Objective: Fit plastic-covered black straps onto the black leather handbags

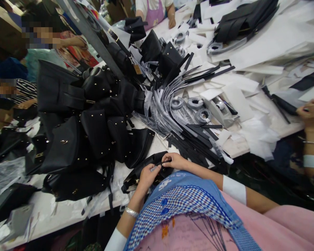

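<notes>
A black handbag [132, 177] with gold-coloured fittings lies at the table's front edge, close against my apron. My left hand [147, 174] is closed on its upper part, thumb and fingers pinched together. Beside it, my right hand [174, 161] pinches a thin dark part at the bag's top, nearly touching the left fingertips. Whether that part is a strap or the bag's edge I cannot tell. A small pale piece shows by the left thumb. The apron and my hands hide the bag's near side.
Black handbags [65, 143] are piled on the left. Ahead lie plastic-wrapped straps [167, 108], coiled rolls [195, 103] and a grey tape dispenser [221, 111]. A slanted metal post [99, 42] rises at the upper left. Co-workers stand around; one person's hand [312, 109] is at the right.
</notes>
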A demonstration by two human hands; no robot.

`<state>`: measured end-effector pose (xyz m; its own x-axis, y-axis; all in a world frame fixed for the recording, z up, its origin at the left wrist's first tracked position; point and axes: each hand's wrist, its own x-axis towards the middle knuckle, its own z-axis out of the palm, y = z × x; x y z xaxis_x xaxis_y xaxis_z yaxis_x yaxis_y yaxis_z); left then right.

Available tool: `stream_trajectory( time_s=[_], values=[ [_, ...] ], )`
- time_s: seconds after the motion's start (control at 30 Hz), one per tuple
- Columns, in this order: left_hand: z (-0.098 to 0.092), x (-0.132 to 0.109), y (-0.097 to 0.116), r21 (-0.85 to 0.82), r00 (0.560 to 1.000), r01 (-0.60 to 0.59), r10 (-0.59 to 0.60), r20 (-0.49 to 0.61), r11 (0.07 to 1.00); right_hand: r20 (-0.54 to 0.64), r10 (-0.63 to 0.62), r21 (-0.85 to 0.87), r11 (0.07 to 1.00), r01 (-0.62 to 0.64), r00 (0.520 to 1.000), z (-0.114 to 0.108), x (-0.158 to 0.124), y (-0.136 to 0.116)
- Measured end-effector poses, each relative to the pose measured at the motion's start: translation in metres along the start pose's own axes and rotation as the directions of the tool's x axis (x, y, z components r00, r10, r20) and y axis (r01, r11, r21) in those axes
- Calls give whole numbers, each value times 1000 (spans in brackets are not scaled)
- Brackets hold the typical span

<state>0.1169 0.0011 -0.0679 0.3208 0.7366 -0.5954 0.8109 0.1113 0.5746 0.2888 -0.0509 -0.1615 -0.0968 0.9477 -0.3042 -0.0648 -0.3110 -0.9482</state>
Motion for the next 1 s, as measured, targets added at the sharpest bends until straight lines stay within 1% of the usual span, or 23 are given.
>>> stream_trajectory(
  time_s=[0.17, 0.37, 0.5, 0.57, 0.63, 0.67, 0.7, 0.8, 0.87, 0.93, 1.0],
  values=[
    [1, 4, 3, 4, 999, 27, -27, -31, 1000, 12, 31, 68, 997, -32, 999, 0, 4, 6],
    [6, 7, -1, -47, 998, 41, -43, -36, 998, 36, 42, 75, 996, -44, 998, 2, 5, 8],
    [10, 7, -5, -73, 998, 48, -51, -39, 996, 82, 71, -11, 997, -70, 994, -2, 5, 1],
    [12, 8, -6, -76, 997, 44, -48, -56, 996, 112, 94, -98, 992, -83, 989, -8, 9, -4],
    [14, 9, -7, -73, 996, 35, -40, -77, 997, 122, 124, -215, 972, -96, 985, -18, 18, -10],
    [15, 9, -7, -70, 996, 29, -35, -87, 997, 101, 141, -283, 953, -107, 985, -23, 25, -13],
    [16, 9, -8, -67, 995, 22, -29, -99, 997, 57, 154, -354, 927, -124, 987, -28, 34, -16],
    [18, 9, -8, -63, 992, 7, -15, -126, 998, -162, 152, -552, 805, -217, 975, -35, 67, -24],
    [18, 9, -8, -60, 991, 9, -17, -133, 998, -262, 139, -643, 713, -280, 955, -34, 88, -28],
    [18, 9, -9, -56, 991, 20, -27, -133, 998, -287, 148, -700, 642, -313, 946, -29, 106, -29],
    [18, 9, -9, -49, 990, 34, -40, -134, 998, -279, 169, -731, 601, -323, 945, -26, 117, -29]
  ],
)
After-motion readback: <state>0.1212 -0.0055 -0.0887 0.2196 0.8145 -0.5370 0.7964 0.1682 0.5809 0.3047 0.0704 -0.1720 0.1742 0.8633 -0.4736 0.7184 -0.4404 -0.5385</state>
